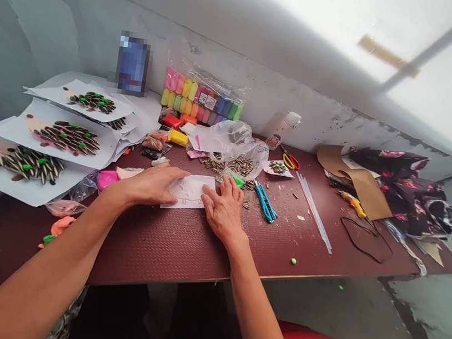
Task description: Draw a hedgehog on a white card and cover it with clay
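A small white card point(189, 191) with a pale shape and small orange marks lies on the dark red table. At its left edge rests my left hand point(154, 183), fingers apart and spread over the card's side. My right hand point(224, 207) lies at the card's right edge with its fingers apart. Just beyond the right fingertips are a bright green lump of clay point(237, 182) and a pile of striped sunflower seeds point(243, 166), partly under a clear plastic bag point(236, 137).
Hedgehog pictures made with seeds point(66, 138) are stacked at the left. Packs of coloured clay point(202, 99) lean on the wall. A blue cutter point(265, 202), scissors point(291, 161), clear sticks point(314, 213) and a bottle point(284, 130) stand or lie to the right.
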Action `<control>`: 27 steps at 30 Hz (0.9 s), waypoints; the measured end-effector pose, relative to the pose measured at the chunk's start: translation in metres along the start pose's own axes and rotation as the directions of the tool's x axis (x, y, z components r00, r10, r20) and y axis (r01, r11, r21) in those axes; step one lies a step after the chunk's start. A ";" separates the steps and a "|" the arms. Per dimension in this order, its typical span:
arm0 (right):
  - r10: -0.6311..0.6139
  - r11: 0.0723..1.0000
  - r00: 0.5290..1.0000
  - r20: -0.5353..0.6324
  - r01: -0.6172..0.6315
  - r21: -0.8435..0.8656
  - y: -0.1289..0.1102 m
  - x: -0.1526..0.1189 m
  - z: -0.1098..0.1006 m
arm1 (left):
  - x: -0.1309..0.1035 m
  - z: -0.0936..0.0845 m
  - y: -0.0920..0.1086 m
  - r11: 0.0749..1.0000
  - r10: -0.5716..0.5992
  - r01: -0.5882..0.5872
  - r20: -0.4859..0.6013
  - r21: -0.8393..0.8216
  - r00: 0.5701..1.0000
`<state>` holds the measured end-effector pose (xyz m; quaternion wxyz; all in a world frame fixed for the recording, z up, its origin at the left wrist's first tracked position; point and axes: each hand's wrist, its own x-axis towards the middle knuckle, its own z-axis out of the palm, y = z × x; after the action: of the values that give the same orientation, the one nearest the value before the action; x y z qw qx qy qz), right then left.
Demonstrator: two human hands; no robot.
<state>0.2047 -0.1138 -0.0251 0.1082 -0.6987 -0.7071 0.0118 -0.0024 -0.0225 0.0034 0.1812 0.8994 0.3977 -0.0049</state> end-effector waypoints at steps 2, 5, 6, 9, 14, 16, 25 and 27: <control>-0.010 1.000 1.000 0.004 0.010 -0.012 -0.002 0.001 0.000 | 0.000 0.000 0.000 1.000 0.007 -0.007 0.002 -0.011 1.000; 0.006 1.000 1.000 0.004 -0.006 -0.024 -0.005 0.002 -0.001 | 0.000 0.000 0.000 1.000 0.003 -0.003 0.006 -0.012 1.000; 0.013 1.000 1.000 0.006 -0.013 -0.021 -0.006 0.002 -0.002 | 0.000 0.000 0.000 1.000 -0.002 0.002 0.008 -0.009 1.000; 0.028 1.000 0.999 0.016 -0.028 -0.001 -0.007 0.001 -0.003 | 0.001 0.000 -0.001 1.000 -0.004 0.004 0.009 -0.009 1.000; 0.087 0.996 0.996 -0.020 -0.087 0.007 -0.002 -0.002 -0.002 | 0.001 0.001 -0.002 0.999 0.015 -0.015 0.001 -0.028 1.000; 0.066 0.998 0.998 -0.023 -0.066 0.007 -0.001 -0.002 -0.002 | 0.001 0.000 -0.001 1.000 0.017 -0.017 0.000 -0.026 1.000; 0.028 1.000 1.000 0.000 -0.028 -0.004 -0.007 -0.001 -0.001 | 0.000 -0.001 0.000 1.000 0.015 -0.015 0.010 -0.012 1.000; 0.036 0.999 0.999 -0.017 -0.036 -0.001 -0.006 0.000 0.000 | 0.001 0.001 -0.001 1.000 0.021 -0.021 0.004 -0.005 1.000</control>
<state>0.1990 -0.1142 -0.0243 0.1135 -0.7113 -0.6936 0.0074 -0.0026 -0.0217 0.0023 0.1844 0.9030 0.3880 -0.0039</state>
